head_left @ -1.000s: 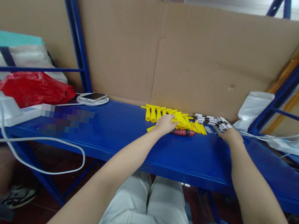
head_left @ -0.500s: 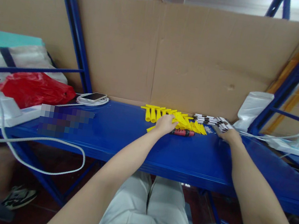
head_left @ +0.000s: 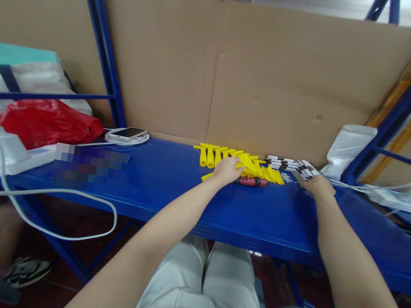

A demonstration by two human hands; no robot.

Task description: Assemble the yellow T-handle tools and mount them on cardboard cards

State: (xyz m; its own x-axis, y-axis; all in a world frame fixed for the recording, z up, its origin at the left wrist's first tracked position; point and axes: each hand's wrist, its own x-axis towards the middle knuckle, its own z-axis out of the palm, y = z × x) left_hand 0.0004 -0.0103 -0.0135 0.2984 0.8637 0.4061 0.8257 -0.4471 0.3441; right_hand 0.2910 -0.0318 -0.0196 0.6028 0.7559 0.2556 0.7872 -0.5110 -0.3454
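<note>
My left hand (head_left: 227, 171) is closed over the blue shelf top, and a yellow plastic piece (head_left: 207, 177) sticks out from its left side. Many yellow T-shaped and tube-like pieces (head_left: 211, 156) lie in a row behind and beside that hand. A red and black screwdriver-like tool (head_left: 252, 182) rests just right of it. My right hand (head_left: 321, 186) reaches to a pile of black-and-white pieces (head_left: 307, 170), touching its near edge; its fingertips are hidden. Small silvery parts, perhaps screws (head_left: 286, 177), lie scattered between the two hands.
A cardboard panel (head_left: 273, 81) stands behind the blue shelf top (head_left: 168, 190). On the left are a red plastic bag (head_left: 53, 123), a power strip (head_left: 26, 161) and a phone (head_left: 132, 133) on a coiled cable. A white pouch (head_left: 348, 151) leans at the right post. Another person's leg shows lower left.
My right hand has shifted slightly at the black-and-white pieces, with its thumb side turned a little. My left hand stays in place.
</note>
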